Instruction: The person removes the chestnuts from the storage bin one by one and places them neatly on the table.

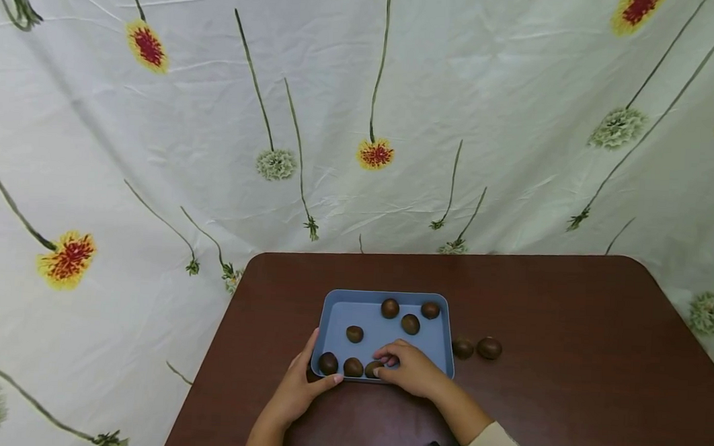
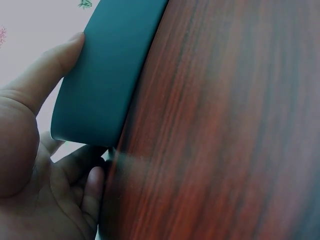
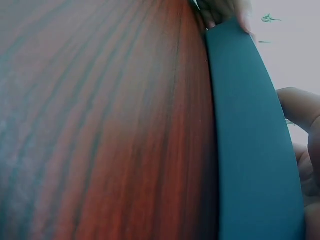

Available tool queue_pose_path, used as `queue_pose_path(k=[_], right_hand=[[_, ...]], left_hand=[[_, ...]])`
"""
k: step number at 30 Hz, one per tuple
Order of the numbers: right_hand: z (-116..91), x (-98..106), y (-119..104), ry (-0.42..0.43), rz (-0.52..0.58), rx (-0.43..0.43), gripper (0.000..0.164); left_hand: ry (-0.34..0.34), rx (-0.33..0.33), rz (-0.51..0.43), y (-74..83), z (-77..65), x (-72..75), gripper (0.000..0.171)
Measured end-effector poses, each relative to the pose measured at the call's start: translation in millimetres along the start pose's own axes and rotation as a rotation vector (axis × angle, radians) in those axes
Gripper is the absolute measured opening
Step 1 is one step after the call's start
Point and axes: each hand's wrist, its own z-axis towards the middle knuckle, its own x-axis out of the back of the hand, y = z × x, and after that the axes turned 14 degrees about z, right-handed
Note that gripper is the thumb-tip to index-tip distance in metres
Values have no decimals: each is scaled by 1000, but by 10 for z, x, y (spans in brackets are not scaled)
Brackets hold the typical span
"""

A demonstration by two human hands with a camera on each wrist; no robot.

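Note:
A light blue tray (image 1: 381, 345) lies on the table, holding several round, dark brown fruits. My left hand (image 1: 296, 388) grips its near left corner, thumb on the near rim and fingers along the left side; in the left wrist view the thumb (image 2: 70, 52) lies at the tray's upper edge. My right hand (image 1: 412, 371) reaches over the near side, thumb and fingers pinching a brown fruit (image 1: 373, 369). Left of that fruit, in a row along the near wall, sit another fruit (image 1: 353, 367) and a darker fruit (image 1: 328, 363). The tray wall (image 3: 255, 135) hides the fruits in the right wrist view.
Two brown fruits stand on the table right of the tray, one fruit (image 1: 463, 348) close to its wall and one fruit (image 1: 489, 348) farther out. The dark wooden table (image 1: 567, 369) extends to the right. Behind it hangs a white flowered cloth (image 1: 338, 114).

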Motion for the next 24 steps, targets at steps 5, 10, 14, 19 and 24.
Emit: queue_pose_path(k=[5,10,14,19,24], right_hand=[[34,-5,-6,-6,22,-31,25],[36,-20,-15,13,17,-52,21],[21,-36,-14,51,-20,-53,20],[2,-43,-8,123,-47,-58,21],[-1,-38,7,150,-45,-70,24]], left_hand=[[-4,4,3,3,-4,3,108],[-13,17,-1,1,-9,3,108],[-13,17,-5,-2,-11,2,107],[-14,16,-2,-1,-11,3,107],[-13,23,7,2,-8,7,107]])
